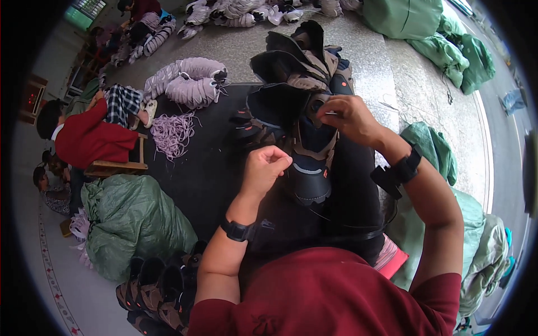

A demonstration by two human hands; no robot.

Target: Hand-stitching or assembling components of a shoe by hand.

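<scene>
A brown and black boot (311,182) with a grey band across its toe rests in front of me, toe toward me. My left hand (260,171) is closed in a pinch just left of the toe; anything between its fingertips is too small to make out. Over the boot's tongue and upper opening, my right hand (352,119) is also closed, thumb against fingers, and what it may hold cannot be seen. Directly behind this boot, several more boots (288,64) of the same kind are lined up, their dark shafts leaning left.
Left of the dark mat (210,140) lie a heap of lilac laces (172,134) and bundled lilac shoes (190,84). A person in red (92,137) sits by a wooden stool (117,166). A green sack (134,221) and more boots (159,288) stand at my left; green sacks (431,145) line the right.
</scene>
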